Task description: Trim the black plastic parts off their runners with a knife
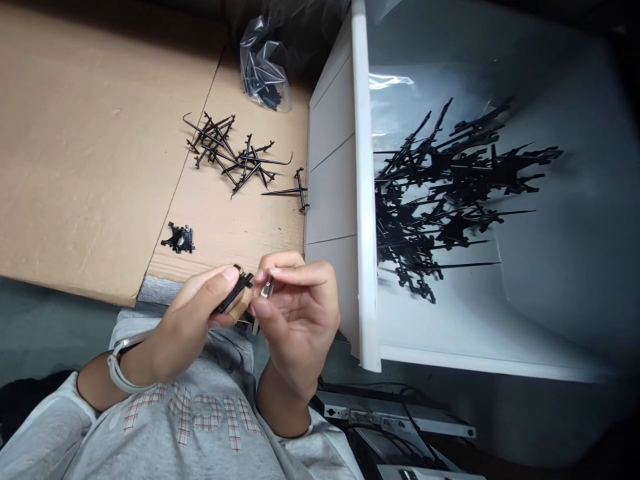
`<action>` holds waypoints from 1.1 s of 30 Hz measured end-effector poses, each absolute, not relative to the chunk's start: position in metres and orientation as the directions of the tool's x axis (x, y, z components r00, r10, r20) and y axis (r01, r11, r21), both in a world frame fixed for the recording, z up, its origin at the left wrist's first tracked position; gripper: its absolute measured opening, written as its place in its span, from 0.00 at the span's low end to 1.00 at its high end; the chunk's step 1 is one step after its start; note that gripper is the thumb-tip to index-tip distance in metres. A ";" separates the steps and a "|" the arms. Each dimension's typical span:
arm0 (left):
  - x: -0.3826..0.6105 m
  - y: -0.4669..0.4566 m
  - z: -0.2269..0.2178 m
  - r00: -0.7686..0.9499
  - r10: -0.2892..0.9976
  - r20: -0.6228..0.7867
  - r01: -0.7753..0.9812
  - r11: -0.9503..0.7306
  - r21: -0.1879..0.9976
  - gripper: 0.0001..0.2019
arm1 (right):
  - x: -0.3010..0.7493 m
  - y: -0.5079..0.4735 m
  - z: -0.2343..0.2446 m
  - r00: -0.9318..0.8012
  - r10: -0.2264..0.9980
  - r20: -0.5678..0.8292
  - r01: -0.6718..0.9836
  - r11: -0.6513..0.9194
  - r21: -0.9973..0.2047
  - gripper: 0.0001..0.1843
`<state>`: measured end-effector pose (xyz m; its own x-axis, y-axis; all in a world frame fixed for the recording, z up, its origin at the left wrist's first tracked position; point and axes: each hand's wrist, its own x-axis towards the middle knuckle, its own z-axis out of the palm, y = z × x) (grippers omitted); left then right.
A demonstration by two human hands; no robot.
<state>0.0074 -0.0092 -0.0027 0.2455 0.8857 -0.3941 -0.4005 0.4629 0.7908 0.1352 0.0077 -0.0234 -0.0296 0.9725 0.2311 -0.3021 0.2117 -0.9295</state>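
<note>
In front of my chest, my left hand [200, 300] is closed on a small black plastic part [236, 293], pinched under the thumb. Something tan [241, 305] shows just beneath that part; I cannot tell whether it is a wrapping on a finger. Close beside it, my right hand [303, 310] pinches a small shiny, silvery piece [267, 288] between thumb and fingers. Its exact kind is too small to make out. Two or so small black parts [179, 238] lie together on the wooden tabletop [240, 240], beyond my left hand.
Thin black plastic sprues [235, 157] are heaped farther back on the table. Behind them sits a clear plastic bag [265, 67] with black pieces inside. At right stands a white-rimmed bin [367, 200] holding many black sprues [450, 193]. Cardboard [90, 147] covers the left side.
</note>
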 end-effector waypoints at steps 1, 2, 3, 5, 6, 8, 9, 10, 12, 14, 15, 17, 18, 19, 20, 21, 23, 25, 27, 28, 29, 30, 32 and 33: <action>0.007 -0.010 -0.003 0.242 0.878 -0.412 -0.395 0.477 0.785 0.20 | 0.134 0.008 -0.023 -0.021 0.972 0.235 -0.296 0.219 -0.930 0.12; 0.007 -0.010 -0.003 0.235 0.876 -0.422 -0.395 0.482 0.782 0.20 | 0.134 0.009 -0.022 -0.015 0.971 0.239 -0.288 0.225 -0.931 0.13; 0.007 -0.011 -0.004 0.229 0.878 -0.421 -0.395 0.479 0.784 0.20 | 0.134 0.009 -0.022 -0.013 0.970 0.242 -0.280 0.229 -0.933 0.14; 0.006 -0.011 -0.005 0.230 0.888 -0.397 -0.400 0.458 0.794 0.21 | 0.134 0.009 -0.023 -0.017 0.967 0.253 -0.266 0.240 -0.934 0.13; 0.005 -0.011 -0.005 0.238 0.891 -0.387 -0.399 0.453 0.797 0.21 | 0.134 0.009 -0.024 -0.017 0.966 0.259 -0.258 0.246 -0.934 0.13; 0.004 -0.011 -0.006 0.257 0.887 -0.383 -0.391 0.458 0.798 0.21 | 0.135 0.008 -0.025 -0.013 0.964 0.265 -0.247 0.254 -0.935 0.12; 0.004 -0.011 -0.006 0.266 0.887 -0.376 -0.385 0.456 0.803 0.22 | 0.136 0.008 -0.026 -0.010 0.964 0.265 -0.249 0.254 -0.935 0.11; 0.004 -0.011 -0.006 0.270 0.892 -0.363 -0.377 0.445 0.812 0.22 | 0.136 0.008 -0.026 -0.008 0.965 0.263 -0.258 0.252 -0.933 0.10; 0.004 -0.012 -0.004 0.260 0.903 -0.341 -0.343 0.416 0.842 0.22 | 0.136 0.008 -0.026 -0.019 0.969 0.248 -0.301 0.231 -0.925 0.09; 0.004 -0.011 -0.002 0.230 0.919 -0.320 -0.255 0.374 0.892 0.20 | 0.135 0.008 -0.025 -0.034 0.977 0.212 -0.359 0.186 -0.915 0.10; 0.003 -0.010 -0.001 0.215 0.928 -0.306 -0.194 0.347 0.918 0.19 | 0.135 0.008 -0.024 -0.043 0.981 0.189 -0.388 0.158 -0.908 0.11; 0.001 -0.008 0.001 0.213 0.942 -0.260 -0.077 0.281 0.957 0.17 | 0.135 0.007 -0.022 -0.059 0.989 0.134 -0.436 0.096 -0.895 0.10; 0.000 -0.006 0.001 0.225 0.945 -0.238 -0.036 0.252 0.967 0.16 | 0.135 0.007 -0.021 -0.064 0.993 0.103 -0.451 0.063 -0.890 0.10; -0.002 -0.005 0.000 0.238 0.945 -0.224 -0.006 0.232 0.973 0.16 | 0.136 0.007 -0.020 -0.067 0.995 0.071 -0.461 0.032 -0.887 0.11; -0.004 -0.004 0.000 0.248 0.945 -0.214 0.018 0.216 0.976 0.16 | 0.137 0.007 -0.019 -0.067 0.997 0.039 -0.464 0.003 -0.886 0.12; -0.006 -0.003 -0.001 0.252 0.946 -0.206 0.039 0.203 0.978 0.16 | 0.137 0.007 -0.019 -0.062 0.998 0.009 -0.461 -0.020 -0.887 0.13; -0.009 -0.004 -0.002 0.250 0.951 -0.181 0.086 0.165 0.983 0.17 | 0.138 0.006 -0.018 -0.035 0.999 -0.026 -0.442 -0.039 -0.896 0.14; -0.014 -0.005 -0.001 0.260 0.954 -0.149 0.145 0.114 0.983 0.16 | 0.138 0.006 -0.018 -0.009 0.999 -0.031 -0.421 -0.032 -0.906 0.13; -0.020 -0.007 -0.001 0.265 0.957 -0.118 0.235 0.055 0.971 0.14 | 0.138 0.005 -0.020 0.011 1.000 -0.019 -0.387 -0.014 -0.922 0.11; -0.025 -0.007 -0.001 0.248 0.964 -0.100 0.303 0.021 0.953 0.13 | 0.138 0.005 -0.021 0.016 1.000 -0.014 -0.365 -0.008 -0.931 0.10; -0.030 -0.008 -0.003 0.213 0.974 -0.078 0.391 -0.012 0.920 0.13 | 0.139 0.005 -0.022 0.022 1.000 -0.013 -0.340 -0.005 -0.941 0.09; -0.036 -0.008 -0.006 0.159 0.986 -0.045 0.497 -0.041 0.867 0.13 | 0.139 0.006 -0.023 0.032 0.999 -0.014 -0.315 -0.003 -0.949 0.08; -0.048 -0.007 -0.015 0.024 0.999 0.034 0.728 -0.041 0.684 0.13 | 0.141 0.007 -0.026 0.056 0.998 -0.022 -0.280 -0.005 -0.960 0.08; -0.054 -0.006 -0.021 -0.042 0.996 0.075 0.825 -0.008 0.566 0.13 | 0.142 0.008 -0.027 0.068 0.997 -0.024 -0.272 -0.004 -0.962 0.08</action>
